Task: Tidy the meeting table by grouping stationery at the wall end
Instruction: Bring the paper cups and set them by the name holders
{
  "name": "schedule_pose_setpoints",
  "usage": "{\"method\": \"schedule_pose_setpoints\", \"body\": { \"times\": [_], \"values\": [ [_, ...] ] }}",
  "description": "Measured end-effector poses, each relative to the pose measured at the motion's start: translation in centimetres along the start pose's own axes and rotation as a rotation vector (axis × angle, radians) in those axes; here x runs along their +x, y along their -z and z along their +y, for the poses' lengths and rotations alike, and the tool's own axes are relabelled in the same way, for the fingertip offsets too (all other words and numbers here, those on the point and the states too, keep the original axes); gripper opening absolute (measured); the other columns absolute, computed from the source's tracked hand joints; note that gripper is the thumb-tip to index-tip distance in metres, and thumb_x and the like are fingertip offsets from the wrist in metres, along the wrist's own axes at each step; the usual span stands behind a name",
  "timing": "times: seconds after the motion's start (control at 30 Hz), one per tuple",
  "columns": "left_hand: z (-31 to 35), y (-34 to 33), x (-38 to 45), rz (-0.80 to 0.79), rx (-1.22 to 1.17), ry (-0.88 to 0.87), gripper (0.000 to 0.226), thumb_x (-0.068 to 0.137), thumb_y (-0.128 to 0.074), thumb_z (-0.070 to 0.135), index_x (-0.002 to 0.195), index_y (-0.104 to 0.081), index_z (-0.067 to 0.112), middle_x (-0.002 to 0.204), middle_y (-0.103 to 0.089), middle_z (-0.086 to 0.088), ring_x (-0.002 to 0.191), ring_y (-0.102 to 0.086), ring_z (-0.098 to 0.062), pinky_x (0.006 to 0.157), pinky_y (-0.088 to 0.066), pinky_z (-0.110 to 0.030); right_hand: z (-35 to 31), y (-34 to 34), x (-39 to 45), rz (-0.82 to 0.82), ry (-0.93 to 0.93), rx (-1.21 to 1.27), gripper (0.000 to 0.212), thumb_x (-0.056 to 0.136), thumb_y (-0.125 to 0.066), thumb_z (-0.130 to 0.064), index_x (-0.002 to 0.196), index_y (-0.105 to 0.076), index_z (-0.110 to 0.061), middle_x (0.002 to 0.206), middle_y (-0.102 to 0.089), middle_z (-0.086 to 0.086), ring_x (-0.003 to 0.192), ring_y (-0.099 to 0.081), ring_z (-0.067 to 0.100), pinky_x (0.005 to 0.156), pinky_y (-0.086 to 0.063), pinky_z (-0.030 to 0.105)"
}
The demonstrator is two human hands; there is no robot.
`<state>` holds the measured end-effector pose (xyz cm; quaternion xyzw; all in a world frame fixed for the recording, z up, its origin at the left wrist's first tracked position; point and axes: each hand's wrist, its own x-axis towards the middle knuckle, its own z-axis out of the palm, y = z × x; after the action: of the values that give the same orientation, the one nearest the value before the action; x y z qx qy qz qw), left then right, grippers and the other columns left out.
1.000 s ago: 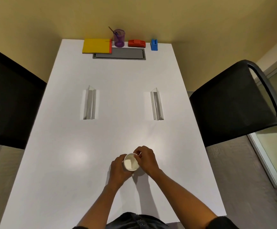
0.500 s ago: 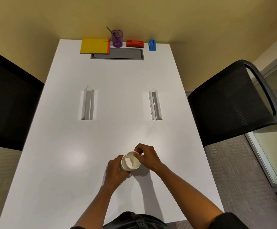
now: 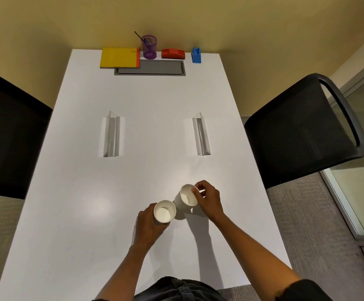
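Note:
Two white paper cups are over the near part of the white table (image 3: 85,224). My left hand (image 3: 149,224) grips one cup (image 3: 164,213) around its side. My right hand (image 3: 209,199) pinches the rim of the other cup (image 3: 186,197), which tilts slightly. The cups sit close side by side. At the wall end lie a yellow notebook (image 3: 119,57), a purple pen cup (image 3: 149,47) with a pen, a red stapler (image 3: 173,53) and a blue dispenser (image 3: 196,54).
A grey cable hatch (image 3: 150,68) sits just in front of the stationery. Two clear acrylic sign holders (image 3: 111,135) (image 3: 200,135) stand mid-table. Black mesh chairs flank the table, one on the left (image 3: 7,135) and one on the right (image 3: 302,131).
The two cups were nested together between both hands. They have been pulled apart: the right hand lifted one cup up and to the right, the left hand keeps the other.

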<state>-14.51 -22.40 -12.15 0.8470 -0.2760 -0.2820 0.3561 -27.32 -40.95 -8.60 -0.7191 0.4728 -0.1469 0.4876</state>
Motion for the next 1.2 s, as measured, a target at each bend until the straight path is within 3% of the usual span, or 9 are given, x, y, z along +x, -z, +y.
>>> {"method": "schedule_pose_setpoints", "body": {
  "times": [0.27,0.4,0.5,0.63,0.7,0.8,0.97,1.07,1.2],
  "values": [
    [-0.4,0.3,0.0,0.053,0.022,0.038,0.055,0.057,-0.079,0.051,0.105,-0.057,0.038,0.096,-0.068,0.014,0.089,-0.065,-0.013,0.073,-0.057,-0.033,2.6,-1.5,-2.2,-0.07,-0.084,-0.107,0.008,0.089,-0.062,-0.028,0.085,-0.059,-0.022,0.083,-0.066,-0.01,0.074,-0.066,0.013,0.069,-0.052,0.031],
    [-0.6,0.3,0.2,0.046,0.044,0.021,0.053,0.055,-0.08,0.05,0.102,-0.061,0.034,0.094,-0.068,0.012,0.086,-0.065,-0.013,0.072,-0.056,-0.032,2.4,-1.7,-2.4,-0.101,-0.087,-0.08,0.01,0.084,-0.067,-0.032,0.082,-0.06,-0.026,0.081,-0.066,-0.01,0.07,-0.062,0.008,0.067,-0.051,0.026],
    [-0.4,0.5,0.4,0.013,0.079,0.0,0.052,0.054,-0.081,0.05,0.1,-0.064,0.032,0.096,-0.068,0.011,0.087,-0.065,-0.013,0.074,-0.056,-0.033,2.4,-1.4,-2.4,-0.122,-0.088,-0.037,0.022,0.075,-0.073,-0.049,0.085,-0.061,-0.033,0.081,-0.065,-0.012,0.064,-0.057,0.001,0.066,-0.05,0.017],
    [-0.3,1.0,0.1,-0.025,0.182,0.056,0.068,0.055,-0.084,0.044,0.116,-0.059,0.028,0.118,-0.058,0.003,0.104,-0.056,-0.026,0.086,-0.051,-0.04,2.7,-0.6,-2.5,-0.135,-0.114,-0.018,0.038,0.069,-0.07,-0.064,0.092,-0.063,-0.034,0.083,-0.066,-0.012,0.069,-0.06,0.003,0.068,-0.053,0.018],
    [-0.7,1.1,0.0,-0.025,0.196,0.08,0.073,0.065,-0.083,0.032,0.13,-0.053,0.018,0.131,-0.052,-0.004,0.115,-0.05,-0.033,0.094,-0.046,-0.044,3.1,-0.3,-2.8,-0.122,-0.133,0.02,0.028,0.078,-0.067,-0.058,0.091,-0.063,-0.034,0.084,-0.067,-0.009,0.074,-0.064,0.008,0.071,-0.055,0.023],
    [-0.8,1.5,0.2,0.019,0.226,0.105,0.061,0.082,-0.067,0.011,0.138,-0.045,0.01,0.142,-0.046,-0.009,0.125,-0.044,-0.034,0.102,-0.04,-0.045,3.7,0.0,-3.4,-0.117,-0.15,0.066,0.006,0.091,-0.06,-0.03,0.096,-0.062,-0.031,0.09,-0.069,-0.004,0.08,-0.068,0.018,0.075,-0.056,0.03],
    [-0.9,2.9,1.2,0.079,0.233,0.088,0.062,0.087,-0.054,-0.002,0.146,-0.036,0.007,0.154,-0.034,-0.013,0.144,-0.028,-0.03,0.117,-0.027,-0.042,4.8,-0.4,-4.4,-0.205,-0.141,-0.051,0.058,0.076,-0.056,0.01,0.123,-0.055,-0.024,0.11,-0.06,-0.01,0.094,-0.059,0.01,0.077,-0.046,0.01],
    [-0.8,3.9,2.1,0.077,0.271,0.029,0.065,0.09,-0.056,0.005,0.149,-0.029,0.008,0.158,-0.025,-0.013,0.148,-0.018,-0.029,0.12,-0.02,-0.043,5.0,-1.0,-4.6,-0.261,-0.102,-0.1,0.077,0.07,-0.077,0.001,0.135,-0.046,-0.026,0.118,-0.05,-0.009,0.102,-0.053,0.007,0.081,-0.043,0.004],
    [-0.1,4.6,3.3,0.047,0.362,-0.015,0.065,0.096,-0.05,0.019,0.153,-0.017,0.014,0.162,-0.01,-0.008,0.151,-0.005,-0.025,0.12,-0.013,-0.046,4.7,-2.3,-4.5,-0.249,-0.06,-0.085,0.092,0.06,-0.09,-0.018,0.14,-0.044,-0.019,0.128,-0.05,-0.004,0.115,-0.052,0.009,0.096,-0.044,0.019]
  ]
}}
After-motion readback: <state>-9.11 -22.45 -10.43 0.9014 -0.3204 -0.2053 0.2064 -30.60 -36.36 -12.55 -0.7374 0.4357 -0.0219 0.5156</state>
